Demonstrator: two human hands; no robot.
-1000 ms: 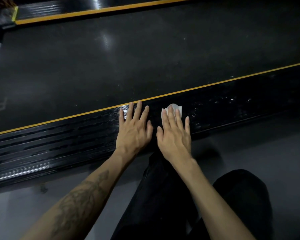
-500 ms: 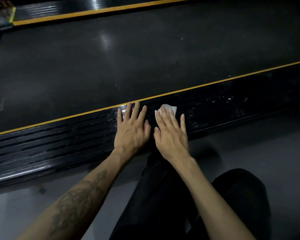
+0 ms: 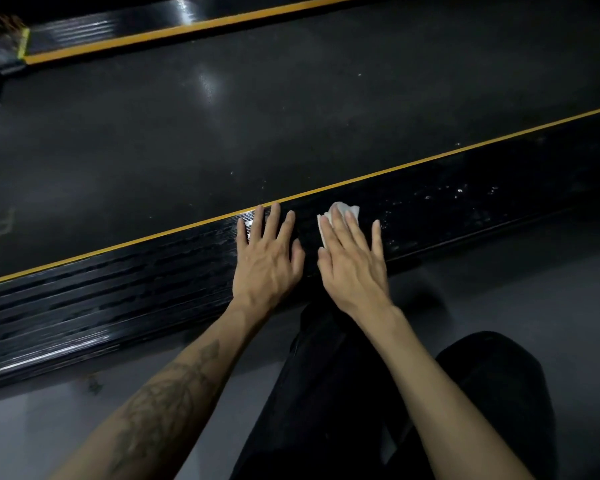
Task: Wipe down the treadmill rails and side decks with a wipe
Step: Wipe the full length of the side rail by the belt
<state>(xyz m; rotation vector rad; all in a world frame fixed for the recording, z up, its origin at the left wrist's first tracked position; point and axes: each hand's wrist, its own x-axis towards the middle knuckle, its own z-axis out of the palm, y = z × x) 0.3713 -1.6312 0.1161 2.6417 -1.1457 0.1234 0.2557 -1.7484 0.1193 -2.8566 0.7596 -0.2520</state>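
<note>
A black ribbed side deck [image 3: 125,292] with a yellow stripe along its inner edge crosses the view from lower left to upper right. My right hand [image 3: 352,258] lies flat on it, fingers straight, pressing a white wipe [image 3: 342,210] whose edge shows past the fingertips. My left hand [image 3: 267,258] rests flat on the deck just left of it, fingers spread, holding nothing. White specks dot the deck [image 3: 458,195] to the right of the wipe.
The wide dark treadmill belt [image 3: 257,116] lies beyond the near deck. A second side deck [image 3: 94,29] with a yellow stripe runs along the top. Grey floor [image 3: 516,278] borders the near deck. My dark-trousered legs [image 3: 361,410] are below the hands.
My right hand slid the wipe a little left along the deck and then back right, ending near where it began. My left hand has stayed in place.
</note>
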